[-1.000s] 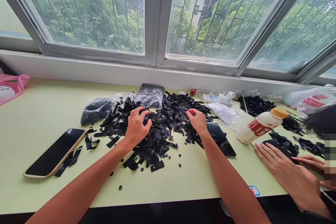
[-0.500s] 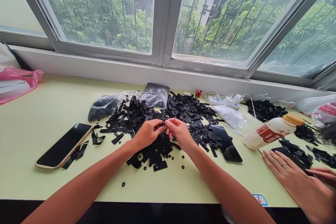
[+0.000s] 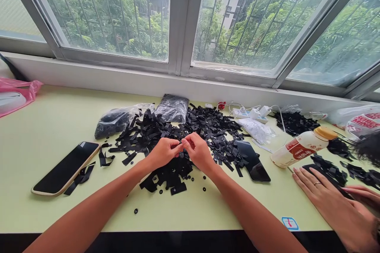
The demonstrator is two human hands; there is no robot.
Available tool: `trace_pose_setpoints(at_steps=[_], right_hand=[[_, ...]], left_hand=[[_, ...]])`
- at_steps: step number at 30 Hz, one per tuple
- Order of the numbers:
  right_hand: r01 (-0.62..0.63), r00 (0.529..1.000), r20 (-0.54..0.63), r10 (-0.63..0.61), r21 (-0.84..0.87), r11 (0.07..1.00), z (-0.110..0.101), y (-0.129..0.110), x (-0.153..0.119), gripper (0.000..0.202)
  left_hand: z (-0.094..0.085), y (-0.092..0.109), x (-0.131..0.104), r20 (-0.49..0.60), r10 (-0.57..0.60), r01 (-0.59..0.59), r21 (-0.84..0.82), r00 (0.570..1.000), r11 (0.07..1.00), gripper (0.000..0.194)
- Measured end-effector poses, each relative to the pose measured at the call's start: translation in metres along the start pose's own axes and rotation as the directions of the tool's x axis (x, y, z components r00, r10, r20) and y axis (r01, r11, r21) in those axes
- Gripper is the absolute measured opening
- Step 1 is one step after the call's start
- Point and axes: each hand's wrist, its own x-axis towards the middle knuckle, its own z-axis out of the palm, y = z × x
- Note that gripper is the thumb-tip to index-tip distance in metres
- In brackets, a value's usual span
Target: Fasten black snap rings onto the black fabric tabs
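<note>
My left hand (image 3: 164, 151) and my right hand (image 3: 196, 149) meet at the fingertips over a heap of black fabric strips (image 3: 145, 128). Both hands are closed in a pinch, and whatever lies between the fingertips is too small and hidden to name. Small black round pieces are scattered near the heap, one of them (image 3: 135, 211) close to the table's front edge. Below my hands lies a black tag (image 3: 178, 188) with a small white mark.
A phone in a light case (image 3: 67, 168) lies left, a dark phone (image 3: 253, 162) right. A bottle (image 3: 303, 148) lies tilted beside a co-worker's hands (image 3: 335, 201). Plastic bags (image 3: 172, 108), a power strip (image 3: 249, 114) and cables line the back.
The view has shifted slightly, so the table things appear a little further left. My hands stay together at the fingertips, with the right fingers curled more closely.
</note>
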Motion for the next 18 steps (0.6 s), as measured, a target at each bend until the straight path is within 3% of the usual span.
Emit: trace_pose_setpoints(at_steps=[6,13,18], right_hand=[[0.067,0.983,0.178,-0.046,-0.112,0.991,-0.004,0.000,-0.002,0.030],[0.177,0.957,0.265,-0.116,-0.220,0.959,-0.010,-0.004,-0.002,0.034],[0.226,0.935,0.312,-0.170,-0.156,0.961,-0.003,-0.002,-0.004,0.042]], left_hand=[[-0.004,-0.001,0.002,0.194,0.084,-0.061,-0.123,0.977,0.991,0.038],[-0.015,0.003,0.003,0.361,0.096,-0.020,-0.210,0.927,0.977,0.038],[-0.021,0.002,0.002,0.457,0.065,0.086,-0.302,0.887,0.949,0.041]])
